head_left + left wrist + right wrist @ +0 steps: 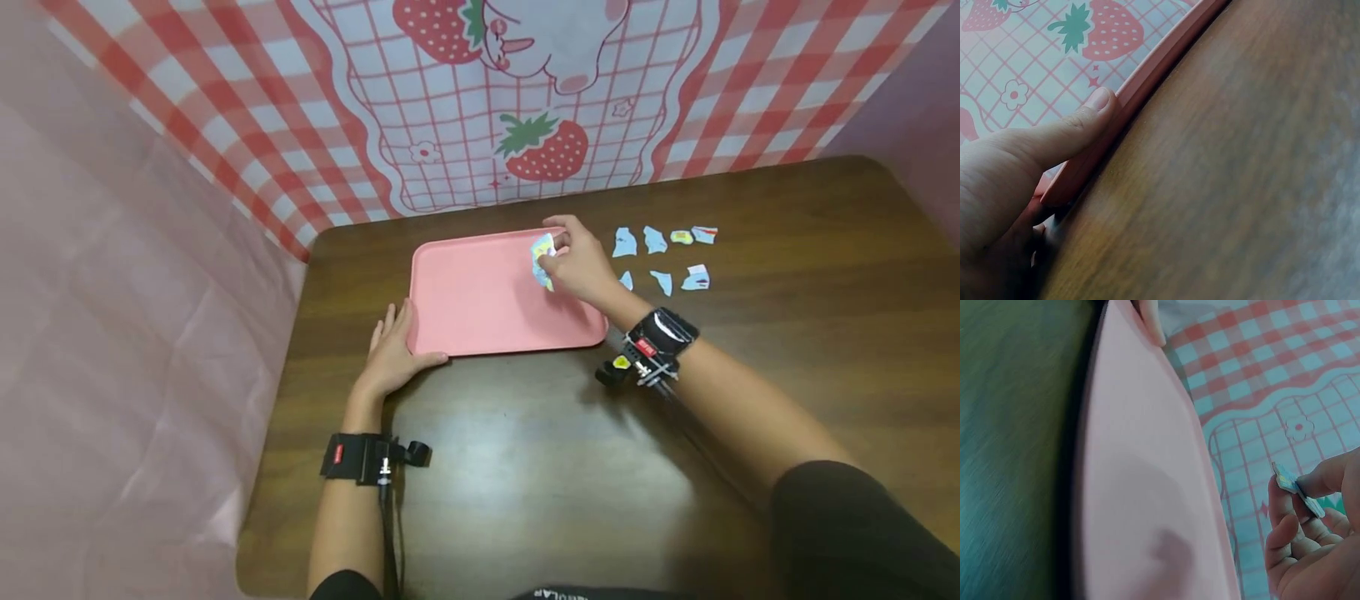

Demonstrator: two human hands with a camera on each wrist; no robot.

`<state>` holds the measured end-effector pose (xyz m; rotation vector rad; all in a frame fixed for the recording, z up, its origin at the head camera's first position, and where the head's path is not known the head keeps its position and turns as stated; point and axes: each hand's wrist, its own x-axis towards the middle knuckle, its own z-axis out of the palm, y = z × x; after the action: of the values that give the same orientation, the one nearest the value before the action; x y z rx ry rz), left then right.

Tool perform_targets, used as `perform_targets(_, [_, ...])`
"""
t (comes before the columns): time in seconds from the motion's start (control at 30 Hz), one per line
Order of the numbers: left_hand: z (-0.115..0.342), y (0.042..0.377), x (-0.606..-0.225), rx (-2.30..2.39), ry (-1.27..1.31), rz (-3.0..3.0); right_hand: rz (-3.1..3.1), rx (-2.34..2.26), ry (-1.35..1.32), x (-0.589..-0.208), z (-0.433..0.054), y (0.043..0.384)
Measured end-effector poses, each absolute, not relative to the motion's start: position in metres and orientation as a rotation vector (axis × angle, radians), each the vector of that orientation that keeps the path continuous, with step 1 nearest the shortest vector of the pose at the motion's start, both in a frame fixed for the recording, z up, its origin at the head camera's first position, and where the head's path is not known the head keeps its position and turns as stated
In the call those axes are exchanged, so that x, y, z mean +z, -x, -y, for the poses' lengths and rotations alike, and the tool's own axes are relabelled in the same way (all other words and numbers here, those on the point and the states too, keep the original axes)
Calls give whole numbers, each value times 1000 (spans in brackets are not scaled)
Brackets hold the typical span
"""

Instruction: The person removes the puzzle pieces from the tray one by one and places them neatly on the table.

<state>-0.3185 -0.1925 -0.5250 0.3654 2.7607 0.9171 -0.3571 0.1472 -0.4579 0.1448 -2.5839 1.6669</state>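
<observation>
A pink rectangular tray (480, 292) lies on the wooden table. At its near left corner rests my left hand (390, 358), fingers spread along the left side. The left wrist view shows that hand's thumb (1079, 125) pressed against the tray's rim. My right hand (577, 262) hovers over the tray's right part. Between thumb and fingers it pinches an irregular light-blue piece (542, 262) with yellow print. In the right wrist view this thin piece (1297, 490) is seen nearly edge-on, raised above the tray; fingers hide part of it.
Several similar irregular pieces (655, 240) lie in two rows right of the tray. A small yellow piece (621, 362) shows beside the right wrist's camera. The brown table (510, 467) meets a red-and-white checked cloth (337, 133) with strawberries at the back.
</observation>
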Motion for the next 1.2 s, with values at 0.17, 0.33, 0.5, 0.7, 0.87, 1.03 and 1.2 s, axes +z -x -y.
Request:
perform_targets(0.17, [191,319,-526,916,-393,-2774,2574,1549,-93,-469,-182,347])
perform_targets(0.33, [193,318,-529,926,-405,-2779,2573,1481,-72,-478,-217,339])
perform_targets(0.5, [193,318,-532,937,-424,-2760,2576,1478,27,-485,-251,331])
perform_targets(0.7, [194,319,-532,942,-428,-2766,2552,1502,99,-484,-280,329])
perform_targets(0.87, [194,320,-531,927,-416,-2770,2538,1499,153,-484,-301,323])
perform_targets(1.03, [192,320,-532,935,-411,-2757,2530,1488,245,-487,-322,318])
perform_targets(1.2, [194,319,-530,944,-407,-2763,2551,1434,332,-487,-337,319])
